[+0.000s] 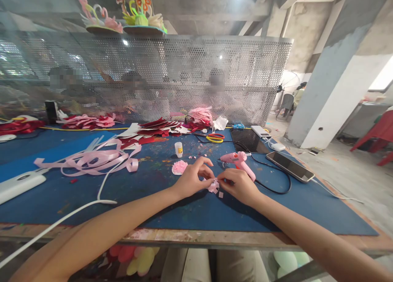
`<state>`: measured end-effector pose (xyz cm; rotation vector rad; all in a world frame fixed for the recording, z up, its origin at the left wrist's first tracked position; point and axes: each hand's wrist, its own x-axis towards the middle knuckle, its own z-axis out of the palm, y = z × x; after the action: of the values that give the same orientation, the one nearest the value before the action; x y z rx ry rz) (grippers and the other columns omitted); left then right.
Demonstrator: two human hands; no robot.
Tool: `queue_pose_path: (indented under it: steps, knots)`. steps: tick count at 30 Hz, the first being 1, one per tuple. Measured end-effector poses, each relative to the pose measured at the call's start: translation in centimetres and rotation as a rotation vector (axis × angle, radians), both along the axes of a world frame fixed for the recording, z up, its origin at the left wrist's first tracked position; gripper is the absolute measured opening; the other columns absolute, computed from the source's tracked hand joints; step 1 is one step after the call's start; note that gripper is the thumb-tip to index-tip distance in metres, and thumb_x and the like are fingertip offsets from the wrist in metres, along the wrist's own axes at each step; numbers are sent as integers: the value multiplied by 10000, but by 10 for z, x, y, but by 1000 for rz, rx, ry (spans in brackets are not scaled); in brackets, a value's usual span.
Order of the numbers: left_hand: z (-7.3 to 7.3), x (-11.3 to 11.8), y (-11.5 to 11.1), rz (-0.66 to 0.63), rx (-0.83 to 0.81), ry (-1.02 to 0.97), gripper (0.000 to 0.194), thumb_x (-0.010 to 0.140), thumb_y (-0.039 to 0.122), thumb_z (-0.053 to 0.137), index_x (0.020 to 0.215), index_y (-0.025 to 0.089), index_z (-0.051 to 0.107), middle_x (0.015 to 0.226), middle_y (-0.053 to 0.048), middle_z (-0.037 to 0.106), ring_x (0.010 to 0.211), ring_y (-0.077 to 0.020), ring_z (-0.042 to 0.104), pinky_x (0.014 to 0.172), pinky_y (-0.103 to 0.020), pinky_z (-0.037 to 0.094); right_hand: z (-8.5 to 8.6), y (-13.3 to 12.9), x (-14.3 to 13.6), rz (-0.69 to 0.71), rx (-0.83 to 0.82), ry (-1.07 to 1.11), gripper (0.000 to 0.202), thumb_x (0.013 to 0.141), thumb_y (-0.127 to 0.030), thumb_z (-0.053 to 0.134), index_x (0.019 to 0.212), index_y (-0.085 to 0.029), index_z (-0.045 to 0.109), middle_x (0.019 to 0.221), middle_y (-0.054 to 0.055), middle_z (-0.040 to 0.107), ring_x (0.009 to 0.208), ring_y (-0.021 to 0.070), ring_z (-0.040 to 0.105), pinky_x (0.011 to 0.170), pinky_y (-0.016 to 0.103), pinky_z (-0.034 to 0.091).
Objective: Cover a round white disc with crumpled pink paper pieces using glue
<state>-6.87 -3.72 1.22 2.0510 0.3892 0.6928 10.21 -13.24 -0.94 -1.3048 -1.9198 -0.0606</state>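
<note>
Near the middle of the blue mat, my left hand (194, 178) and my right hand (238, 184) meet at the fingertips over small pink pieces (213, 186). Both hands pinch a light pink scrap between them. One loose pink square (221, 195) lies just below. A round pink petal cluster (179, 167) rests on the mat to the left of my left hand. Behind it stands a small white bottle (178, 149) with a yellow label. The pink glue gun (238, 161) lies just beyond my right hand.
Pink ribbon (92, 159) coils at the left, near a white power strip (23, 186). Scissors (215, 138) and red fabric (159, 127) lie at the back before a perforated screen (184, 77). A phone (290, 166) and black cable (281, 190) are at the right.
</note>
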Motion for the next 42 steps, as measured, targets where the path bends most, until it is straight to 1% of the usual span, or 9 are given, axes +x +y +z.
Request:
queue_pose_path:
  steps: [7, 13, 16, 19, 26, 32, 37, 40, 42]
  knots:
    - [-1, 0, -8, 107, 305, 86, 220, 732, 190, 586, 888, 243, 440, 721, 43, 668, 698, -149, 653, 688, -247, 468, -5, 2, -5, -64, 14, -90, 140, 761, -91, 543, 666, -193, 558, 622, -7, 593, 578, 114, 538, 548, 213, 392]
    - [-9, -1, -5, 81, 566, 126, 187, 742, 170, 550, 871, 246, 438, 772, 17, 668, 732, -175, 672, 666, -254, 473, -6, 2, -11, -76, 34, -161, 145, 723, -87, 550, 632, -192, 507, 597, -11, 573, 560, 117, 517, 527, 221, 343]
    - [-11, -1, -4, 66, 634, 122, 185, 735, 143, 533, 861, 240, 439, 762, 12, 654, 719, -173, 667, 659, -252, 474, -6, 1, -12, -63, 63, -211, 147, 742, -98, 528, 632, -191, 494, 597, -5, 562, 553, 122, 501, 527, 238, 320]
    - [-10, -1, -6, 60, 627, 115, 179, 731, 135, 533, 842, 240, 439, 757, 16, 640, 707, -166, 661, 655, -243, 474, -6, 1, -11, -50, 96, -250, 165, 786, -119, 484, 637, -191, 489, 598, 3, 553, 551, 127, 486, 530, 253, 305]
    - [-2, -1, -15, 91, 494, 109, 185, 737, 142, 554, 843, 242, 439, 737, 37, 641, 721, -154, 665, 684, -234, 479, -7, 2, -10, -52, 263, -343, 235, 862, -151, 415, 641, -190, 484, 578, 4, 527, 532, 119, 456, 519, 256, 305]
    - [-1, -1, -15, 72, 495, 126, 205, 704, 98, 542, 844, 231, 473, 746, 42, 636, 710, -142, 655, 670, -229, 480, -4, 1, -8, -1, 361, -487, 294, 914, -156, 372, 654, -179, 506, 575, 4, 528, 526, 123, 443, 515, 267, 308]
    - [-1, 3, -14, 111, 438, 2, 174, 734, 113, 566, 838, 216, 473, 730, 49, 618, 699, -115, 641, 689, -222, 494, 0, 4, -3, -40, 398, -407, 293, 887, -131, 412, 608, -176, 492, 553, -1, 514, 523, 113, 436, 515, 252, 313]
    - [-3, 6, -14, 116, 329, -94, 214, 781, 137, 560, 968, 211, 487, 762, 34, 612, 690, -100, 630, 700, -222, 525, 3, 5, -1, -123, 406, -304, 255, 857, -140, 461, 609, -178, 504, 546, -13, 528, 516, 98, 458, 524, 233, 322]
    - [-4, 7, -13, 86, 345, -102, 318, 811, 149, 543, 1118, 212, 485, 909, -16, 626, 789, -115, 638, 712, -229, 542, 4, 5, 0, -165, 406, -274, 227, 834, -144, 495, 612, -178, 525, 544, -21, 549, 511, 88, 479, 533, 222, 330]
